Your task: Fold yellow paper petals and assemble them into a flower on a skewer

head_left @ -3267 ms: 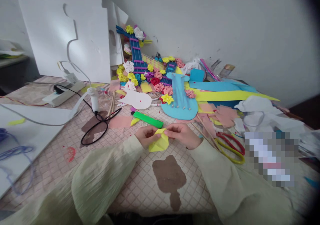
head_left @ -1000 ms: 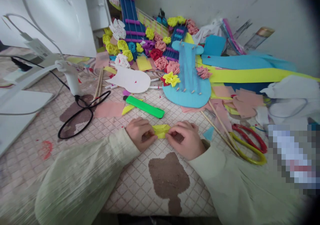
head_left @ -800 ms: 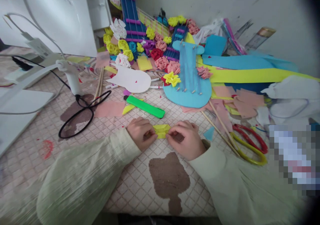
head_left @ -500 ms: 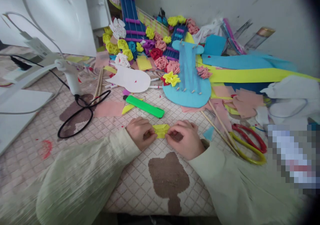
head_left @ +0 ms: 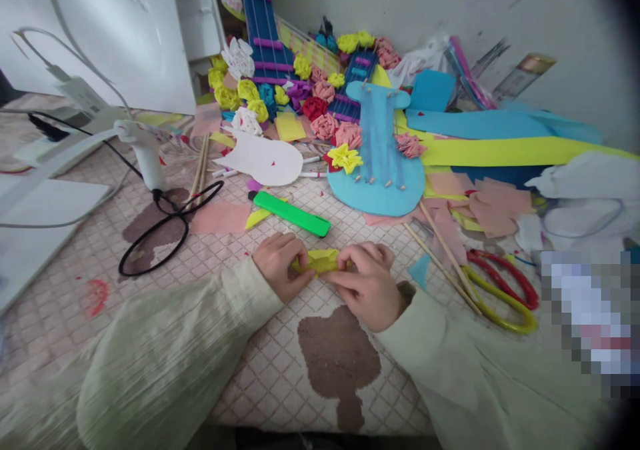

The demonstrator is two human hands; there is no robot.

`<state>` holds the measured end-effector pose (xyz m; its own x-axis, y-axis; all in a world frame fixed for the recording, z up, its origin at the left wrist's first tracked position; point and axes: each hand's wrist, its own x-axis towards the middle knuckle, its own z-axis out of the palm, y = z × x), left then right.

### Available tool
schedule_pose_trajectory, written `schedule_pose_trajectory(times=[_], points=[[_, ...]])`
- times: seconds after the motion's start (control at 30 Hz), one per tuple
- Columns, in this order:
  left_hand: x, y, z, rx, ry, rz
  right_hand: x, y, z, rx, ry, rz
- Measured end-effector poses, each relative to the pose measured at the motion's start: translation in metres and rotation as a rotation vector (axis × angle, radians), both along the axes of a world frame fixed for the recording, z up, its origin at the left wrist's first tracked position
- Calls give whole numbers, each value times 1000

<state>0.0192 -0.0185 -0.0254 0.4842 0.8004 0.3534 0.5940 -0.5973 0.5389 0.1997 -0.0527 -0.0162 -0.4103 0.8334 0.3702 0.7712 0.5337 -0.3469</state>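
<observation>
A small folded piece of yellow paper [head_left: 323, 261] is stretched between my two hands, low over the patterned tablecloth [head_left: 280, 363]. My left hand [head_left: 281, 265] pinches its left end between thumb and fingers. At its right end, my right hand [head_left: 371, 282] grips it, with the thumb below and the fingers above. Just beyond the paper lies a bright green cutter [head_left: 293, 215]. Farther back rests a light blue paper instrument shape [head_left: 375, 187] with strings and a yellow paper flower [head_left: 345, 159] on its left side.
Red and yellow scissors [head_left: 500, 290] and wooden sticks [head_left: 443, 267] lie to the right. A black cable [head_left: 150, 237] loops at the left, near a white stand [head_left: 145, 157]. Crumpled paper flowers [head_left: 320, 108], paper strips and pink paper squares [head_left: 500, 203] fill the back.
My right hand has shifted its fingers over the yellow paper's right end and turned slightly. The paper looks tilted and more creased. The whole view has moved a little.
</observation>
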Motion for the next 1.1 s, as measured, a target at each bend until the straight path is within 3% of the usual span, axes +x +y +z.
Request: schedule_pose_trajectory(times=[0.33, 0.67, 1.1], points=[[-4, 5, 2, -87, 23, -55, 13, -2, 4, 37, 1, -22], [-9, 9, -5, 36, -34, -215, 14, -1, 3, -4, 61, -19], [-8, 4, -7, 51, 11, -175, 12, 11, 0, -25, -16, 74]])
